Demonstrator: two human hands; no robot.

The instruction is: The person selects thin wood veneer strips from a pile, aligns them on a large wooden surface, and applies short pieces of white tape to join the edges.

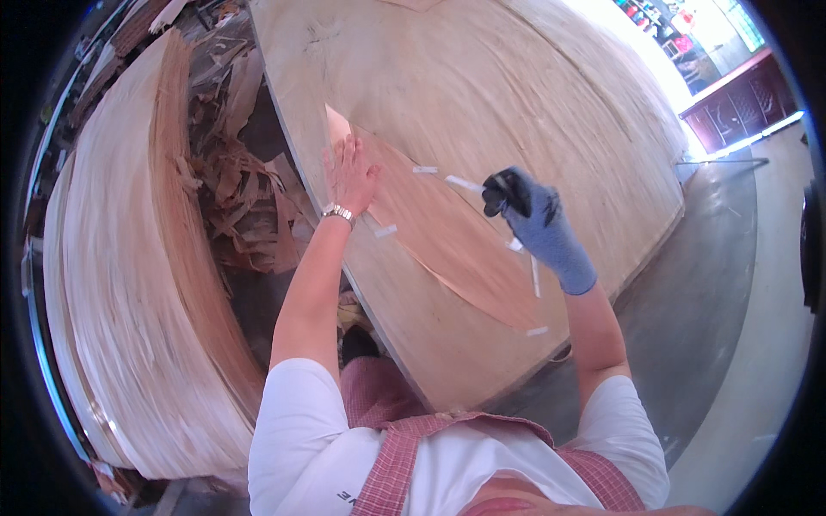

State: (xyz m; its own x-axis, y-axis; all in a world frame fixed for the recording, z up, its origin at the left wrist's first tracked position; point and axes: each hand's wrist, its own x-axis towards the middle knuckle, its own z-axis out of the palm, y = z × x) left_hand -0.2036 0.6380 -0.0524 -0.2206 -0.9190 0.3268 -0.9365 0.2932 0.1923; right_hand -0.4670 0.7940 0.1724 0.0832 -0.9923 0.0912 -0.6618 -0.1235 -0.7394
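Note:
My left hand (349, 175), bare and wearing a metal-band wristwatch (339, 213), lies flat with fingers stretched on a long leaf-shaped piece of reddish wood veneer (445, 238). That piece sits in a large pale veneer sheet (413, 84), and its pointed upper tip (338, 124) looks brighter. In a blue-grey glove with dark fingertips, my right hand (526, 206) is curled over the far side of the piece. A strip of white tape (463, 183) runs into its fingertips. Other short tape pieces (386, 230) lie along the edges, one at the lower point (537, 331).
A thick stack of veneer sheets (116, 271) stands to the left. Torn veneer scraps (239, 187) fill the gap between it and the sheet's edge. Grey floor (690, 309) runs along the right. A carved dark red wooden panel (742, 106) stands at the upper right.

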